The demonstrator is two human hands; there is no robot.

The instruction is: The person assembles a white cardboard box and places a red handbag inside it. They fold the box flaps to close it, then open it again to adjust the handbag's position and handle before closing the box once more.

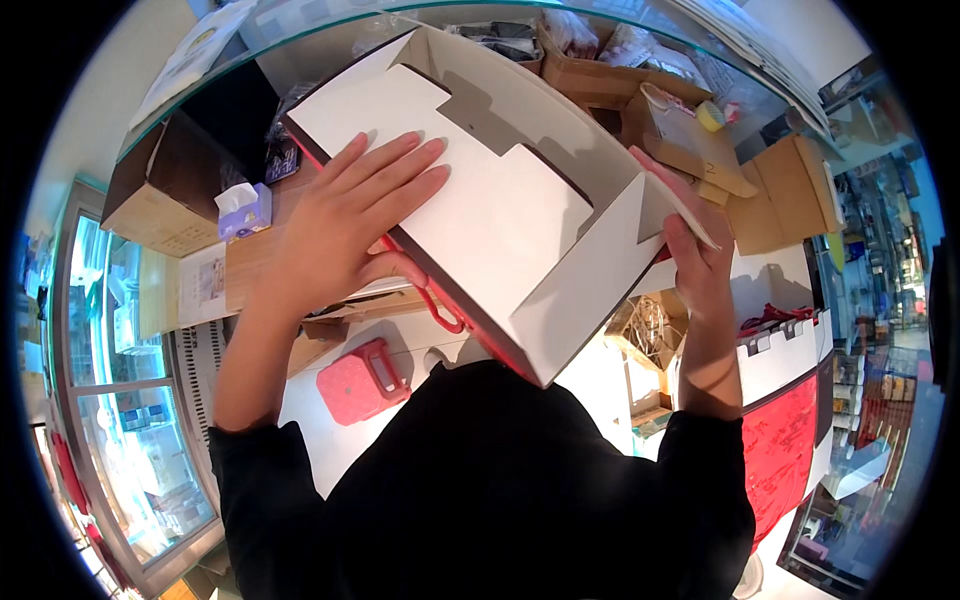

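A large cardboard box, white inside with a red and dark outside, is held tilted in front of me. A wide flap lies folded inward across part of it, and the rest of its inside shows grey-white. My left hand lies with its fingers flat on that white flap, the thumb at the box's red side, where a red cord handle hangs. At the box's right end, my right hand grips a small end flap between thumb and fingers. Those fingers are partly hidden behind the flap.
A tissue box and a brown carton stand at the left. Opened cardboard boxes are at the upper right. A glass edge runs across the top. A red plastic stool stands on the floor. Another red-and-white box is at the right.
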